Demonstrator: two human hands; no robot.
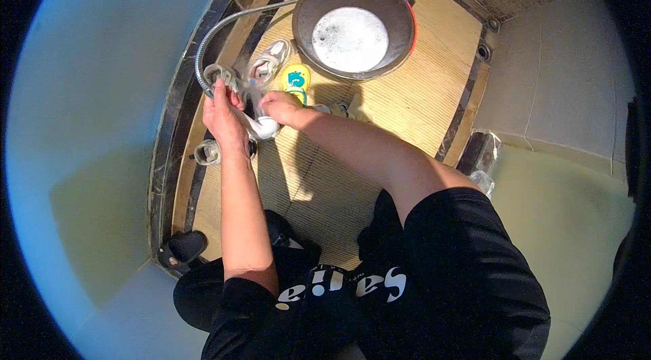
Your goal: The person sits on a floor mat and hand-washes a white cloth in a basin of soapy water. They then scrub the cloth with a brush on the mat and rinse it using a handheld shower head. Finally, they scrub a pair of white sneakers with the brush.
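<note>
My left hand (227,119) is closed round the handle of a white shower head (263,127), where the metal hose (201,54) comes in. Just right of it, my right hand (281,107) has its fingers drawn together beside a pale, blurred patch; whatever they grip is hidden. Beyond my left fingers is a light-coloured shoe (218,73), and another pale shoe (271,58) lies farther off. A yellow piece with a green figure (296,78) rests near my right fingers. Nearer me sits a small whitish shoe or cup-like thing (207,152).
A large dark basin (308,21) with white foam (350,39) stands on the ribbed yellowish floor (420,99). Dark stone edging (159,170) runs along the left wall. A black slipper (183,248) lies at lower left, and clear plastic (483,180) is at the right.
</note>
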